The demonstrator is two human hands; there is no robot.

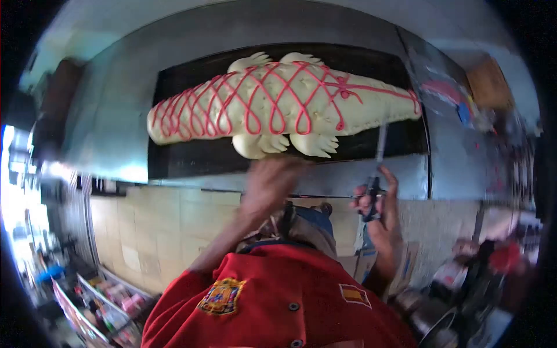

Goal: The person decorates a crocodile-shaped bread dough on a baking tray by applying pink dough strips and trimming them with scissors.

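A long, pale dough crocodile (203,110) lies on a dark baking tray (191,165), with pink icing-like lines crisscrossed over its back and pink marks on its head. Its clawed dough feet (316,145) stick out along both sides. Near the front feet, at the tray's near edge, my left hand (272,182) is smeared by motion, its fingers blurred. My right hand (380,206) is closed around the black handles of a pair of scissors (382,142). Their blurred blades point away from me, overlapping the tray beside the snout.
The tray rests on a grey metal worktop (110,133). To the right are a clear plastic bag (444,93) with pink contents and a brown cardboard box (490,84). A rack of colourful packets (116,301) stands lower left; bundled items (452,278) lie lower right.
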